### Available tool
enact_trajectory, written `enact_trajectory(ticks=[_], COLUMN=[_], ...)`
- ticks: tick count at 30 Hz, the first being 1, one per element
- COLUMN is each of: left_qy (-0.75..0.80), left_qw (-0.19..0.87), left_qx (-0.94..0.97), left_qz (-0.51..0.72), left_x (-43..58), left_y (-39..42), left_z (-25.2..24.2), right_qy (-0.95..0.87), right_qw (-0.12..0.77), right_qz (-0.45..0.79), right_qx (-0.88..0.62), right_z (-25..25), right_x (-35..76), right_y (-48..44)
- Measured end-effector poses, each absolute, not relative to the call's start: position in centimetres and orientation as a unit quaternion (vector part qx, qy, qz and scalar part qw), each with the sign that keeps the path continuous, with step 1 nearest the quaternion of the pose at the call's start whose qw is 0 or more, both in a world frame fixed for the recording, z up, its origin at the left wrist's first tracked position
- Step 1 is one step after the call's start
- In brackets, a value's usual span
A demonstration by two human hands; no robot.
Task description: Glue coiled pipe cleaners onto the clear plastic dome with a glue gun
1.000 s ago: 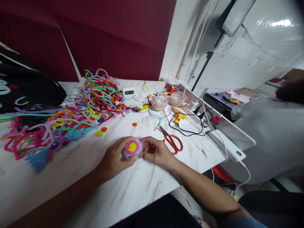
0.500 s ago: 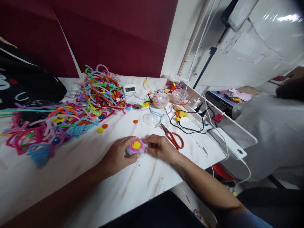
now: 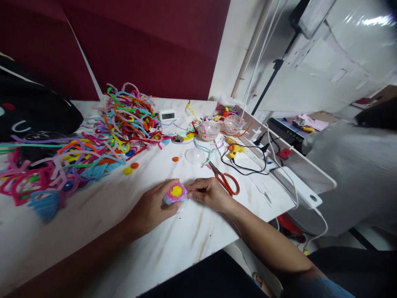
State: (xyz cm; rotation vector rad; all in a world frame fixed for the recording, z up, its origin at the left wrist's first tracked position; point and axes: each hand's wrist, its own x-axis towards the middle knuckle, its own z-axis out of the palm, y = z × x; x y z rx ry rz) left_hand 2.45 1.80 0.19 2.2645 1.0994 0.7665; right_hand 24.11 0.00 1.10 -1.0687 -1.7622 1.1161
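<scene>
A round coil of fuzzy pipe cleaners (image 3: 176,191), yellow in the middle with pink, lilac and teal around it, is in my left hand (image 3: 151,205). The fingers and thumb of that hand are wrapped round its left side. Clear plastic shows faintly along its lower right edge. My right hand (image 3: 209,193) is pinched closed against the coil's right edge; whatever lies between its fingertips is too small to make out. Just beyond this hand lie orange-handled scissors (image 3: 228,182). A clear plastic half-ball (image 3: 195,156) rests farther back.
A tangled heap of pipe cleaners (image 3: 130,116) covers the table's left and back. A small digital clock (image 3: 166,115), clear balls (image 3: 209,130) and a yellow glue gun (image 3: 235,149) with a looping black cord stand behind. A person in grey (image 3: 356,178) is at the right.
My right fingertips have closed into a tighter pinch at the coil's right edge. The coil and left hand have shifted very slightly left in view, along with the scene.
</scene>
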Motion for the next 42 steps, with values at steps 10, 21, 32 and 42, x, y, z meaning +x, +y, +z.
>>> enact_trajectory(ticks=[10,21,32,42], left_qy=[0.404,0.388,0.389,0.383], left_qw=[0.258,0.276,0.264,0.257], left_qx=[0.836,0.843,0.843,0.849], left_qz=[0.267,0.25,0.262,0.258], left_x=[2.5,2.1,2.1,2.1], left_y=[1.8,1.9,1.9,1.9], left_z=[0.6,0.7,0.4,0.5], right_qy=[-0.672,-0.646,-0.646,-0.708], right_qw=[0.4,0.403,0.41,0.34], right_qz=[0.431,0.459,0.432,0.365], right_qx=[-0.45,-0.457,-0.477,-0.501], right_z=[0.7,0.1,0.0,2.1], right_x=[23.9,24.2,24.0,23.8], right_y=[0.1,0.7,0.6,0.6])
